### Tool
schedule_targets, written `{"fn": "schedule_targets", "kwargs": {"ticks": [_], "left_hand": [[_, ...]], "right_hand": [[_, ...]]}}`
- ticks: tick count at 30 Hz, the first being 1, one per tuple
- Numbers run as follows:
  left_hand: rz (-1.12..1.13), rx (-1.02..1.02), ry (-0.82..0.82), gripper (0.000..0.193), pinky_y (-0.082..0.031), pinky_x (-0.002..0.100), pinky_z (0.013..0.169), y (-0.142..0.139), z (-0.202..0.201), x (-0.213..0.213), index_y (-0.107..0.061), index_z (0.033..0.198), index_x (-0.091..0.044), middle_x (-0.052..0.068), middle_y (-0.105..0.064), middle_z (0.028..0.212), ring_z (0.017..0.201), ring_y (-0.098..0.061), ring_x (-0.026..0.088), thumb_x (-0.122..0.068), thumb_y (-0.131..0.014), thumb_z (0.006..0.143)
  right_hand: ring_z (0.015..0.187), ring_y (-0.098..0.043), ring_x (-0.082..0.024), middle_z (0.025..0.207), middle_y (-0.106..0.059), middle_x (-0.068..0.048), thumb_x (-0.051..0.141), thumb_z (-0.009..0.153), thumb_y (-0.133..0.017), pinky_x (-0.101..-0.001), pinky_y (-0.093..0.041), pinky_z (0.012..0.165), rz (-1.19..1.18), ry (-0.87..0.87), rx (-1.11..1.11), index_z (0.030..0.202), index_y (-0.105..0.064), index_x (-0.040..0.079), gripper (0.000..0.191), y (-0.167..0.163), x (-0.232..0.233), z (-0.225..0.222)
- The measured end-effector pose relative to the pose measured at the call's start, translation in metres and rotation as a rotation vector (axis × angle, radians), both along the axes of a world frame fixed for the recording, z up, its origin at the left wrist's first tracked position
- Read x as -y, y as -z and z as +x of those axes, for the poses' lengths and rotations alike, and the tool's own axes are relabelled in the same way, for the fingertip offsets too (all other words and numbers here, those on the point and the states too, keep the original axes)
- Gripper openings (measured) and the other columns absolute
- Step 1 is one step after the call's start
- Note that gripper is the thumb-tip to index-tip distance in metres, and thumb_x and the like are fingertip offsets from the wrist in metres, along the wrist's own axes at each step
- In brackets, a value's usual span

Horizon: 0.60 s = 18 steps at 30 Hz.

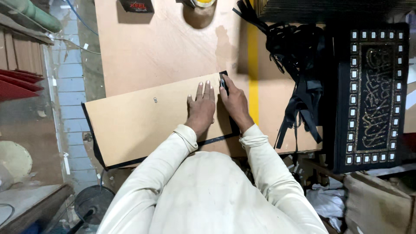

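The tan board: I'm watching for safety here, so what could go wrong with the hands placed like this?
1. The left hand lies flat on the tan board, fingertips close beside the small tool in the right hand; a slip could catch them.
2. The board overhangs the table at its near left corner, so pressure there might tip or shift it.
3. The black strips piled to the right could snag a sleeve.

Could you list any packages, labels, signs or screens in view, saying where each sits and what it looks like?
Small dark box: top edge of the table, left of centre; rectangular, black with red print.
Decorated panel: right side of the table; tall black rectangle, gold ornamental script inside a border of small pale squares.
Small mark: on the tan board, left of the left hand; too small to tell.
No screens.
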<state>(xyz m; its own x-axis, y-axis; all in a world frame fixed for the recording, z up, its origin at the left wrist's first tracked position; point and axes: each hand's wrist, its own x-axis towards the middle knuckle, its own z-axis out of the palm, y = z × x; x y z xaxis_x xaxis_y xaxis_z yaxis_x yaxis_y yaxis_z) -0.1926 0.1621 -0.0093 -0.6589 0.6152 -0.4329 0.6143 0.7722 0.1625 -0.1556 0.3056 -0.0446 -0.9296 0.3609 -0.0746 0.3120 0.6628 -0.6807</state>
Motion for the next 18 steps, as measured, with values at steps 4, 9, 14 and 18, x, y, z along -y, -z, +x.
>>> {"fn": "schedule_targets", "kwargs": {"ticks": [4, 9, 14, 18], "left_hand": [[-0.028, 0.051, -0.006, 0.131, -0.046, 0.062, 0.104, 0.0, -0.015, 0.0, -0.024, 0.16, 0.0, 0.017, -0.01, 0.171, 0.156, -0.015, 0.035, -0.035, -0.098, 0.058], [-0.031, 0.099, -0.004, 0.127, -0.046, 0.061, 0.105, 0.008, -0.023, 0.002, -0.023, 0.159, 0.0, 0.017, -0.008, 0.17, 0.156, -0.01, 0.039, -0.033, -0.097, 0.061], [0.006, 0.043, 0.02, 0.112, -0.048, 0.062, 0.103, 0.02, -0.025, 0.006, -0.026, 0.159, 0.0, 0.018, -0.009, 0.171, 0.156, -0.011, 0.04, -0.026, -0.089, 0.07], [-0.003, 0.055, 0.011, 0.111, -0.048, 0.062, 0.102, 0.022, -0.026, 0.007, -0.024, 0.159, -0.001, 0.019, -0.008, 0.17, 0.156, -0.009, 0.042, -0.026, -0.088, 0.071]], "right_hand": [[0.094, -0.069, -0.046, 0.102, -0.073, -0.023, 0.026, 0.097, -0.064, -0.0547, -0.054, 0.079, 0.053, -0.003, 0.128, 0.144, -0.055, 0.026, 0.048, 0.003, -0.006, -0.021], [0.1, -0.069, -0.043, 0.107, -0.073, -0.022, 0.023, 0.095, -0.064, -0.0503, -0.055, 0.084, 0.012, -0.064, 0.067, 0.141, -0.059, 0.023, 0.046, 0.002, -0.005, -0.024], [0.101, -0.07, -0.041, 0.108, -0.073, -0.021, 0.023, 0.095, -0.065, -0.0465, -0.056, 0.085, -0.038, -0.021, 0.104, 0.14, -0.062, 0.021, 0.045, 0.002, -0.003, -0.03], [0.104, -0.071, -0.039, 0.11, -0.073, -0.021, 0.023, 0.094, -0.066, -0.0441, -0.056, 0.087, -0.089, -0.03, 0.105, 0.139, -0.063, 0.021, 0.045, 0.003, -0.003, -0.034]]}}
